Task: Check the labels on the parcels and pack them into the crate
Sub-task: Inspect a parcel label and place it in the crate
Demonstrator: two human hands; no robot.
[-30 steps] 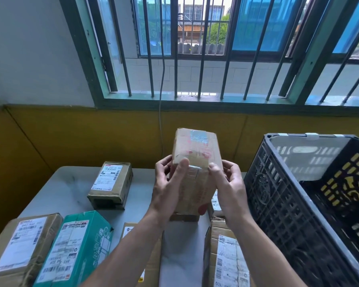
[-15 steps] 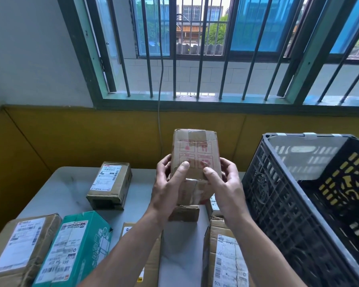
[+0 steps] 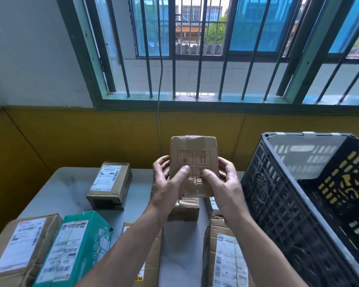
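Both hands are up over the desk (image 3: pixel 66 189) and the brown taped parcel (image 3: pixel 194 160) sits upright between them, lifted clear of everything below. The left grip (image 3: pixel 168 183) clasps its left edge, thumb (image 3: pixel 182 171) pressed flat on the front face and fingers curled round behind. The right grip (image 3: pixel 224 183) mirrors it on the right edge, thumb (image 3: pixel 207 176) planted just beside the other. The face turned toward the camera carries red printed handling symbols in a block of squares, with clear tape running down over them. Directly beneath the two grips a small brown box (image 3: pixel 184 210) rests on the desk, and a sliver of another white-labelled parcel (image 3: pixel 214 204) peeks out under the right grip. Off to the right of the right grip stands the black lattice crate (image 3: pixel 278 204), its near wall close to that wrist. Out to the left of the left grip lies a brown parcel with a white label (image 3: pixel 110 185) facing up. Nearer the camera on that side sit a teal parcel (image 3: pixel 77 247) and a larger brown parcel (image 3: pixel 19 247), side by side, labels up. Under the left forearm there's a cardboard parcel (image 3: pixel 151 262), mostly hidden. Under the right forearm lies a barcode-labelled parcel (image 3: pixel 226 262), just beside the crate.
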